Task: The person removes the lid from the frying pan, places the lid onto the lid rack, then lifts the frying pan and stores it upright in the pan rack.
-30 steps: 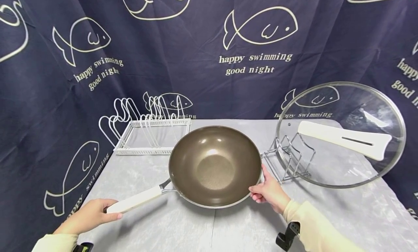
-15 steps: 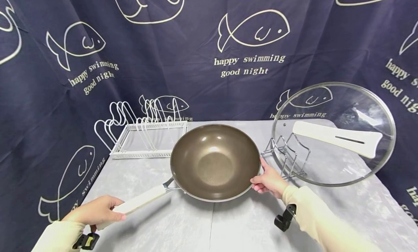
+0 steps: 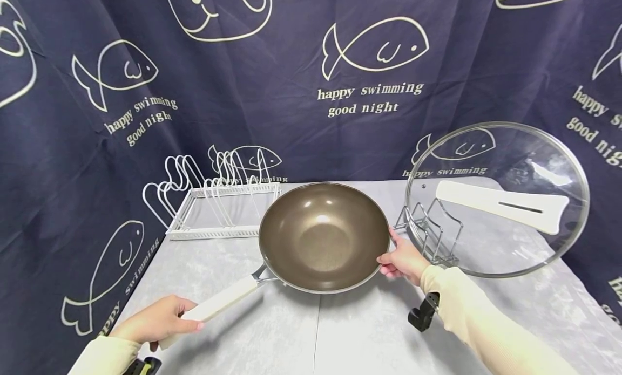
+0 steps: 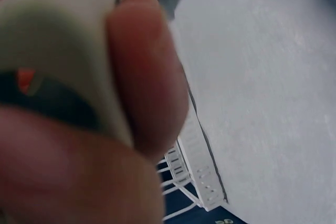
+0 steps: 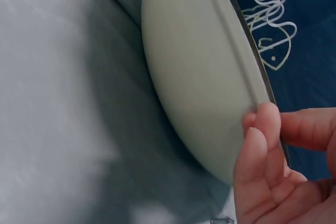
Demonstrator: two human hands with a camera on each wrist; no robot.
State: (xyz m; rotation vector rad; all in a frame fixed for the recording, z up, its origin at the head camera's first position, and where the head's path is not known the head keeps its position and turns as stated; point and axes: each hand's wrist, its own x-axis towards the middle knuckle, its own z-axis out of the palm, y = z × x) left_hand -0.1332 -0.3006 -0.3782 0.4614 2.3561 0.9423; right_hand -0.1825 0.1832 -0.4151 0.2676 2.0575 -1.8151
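Note:
A wide wok [image 3: 324,240] with a brown inside and a pale outside is in the middle of the head view. My left hand [image 3: 162,322] grips the end of its white handle [image 3: 221,300]. On the opposite side, my right hand [image 3: 403,259] pinches the wok's rim. In the right wrist view, the thumb lies over the rim and the fingers [image 5: 252,156] press the pale outer wall [image 5: 194,66]. The left wrist view shows the handle close up, with a fingertip [image 4: 147,72] against it.
A white wire rack [image 3: 214,234] stands at the back left of the grey table [image 3: 272,342]. To the right, a glass lid [image 3: 529,259] with a white handle stands upright in a small silver wire rack [image 3: 439,237]. A dark fish-patterned curtain [image 3: 272,94] hangs behind.
Both hands keep their hold on the wok. It has shifted slightly to the right and away in the head view, and the left hand has come rightward with the handle. The head view has shifted a little.

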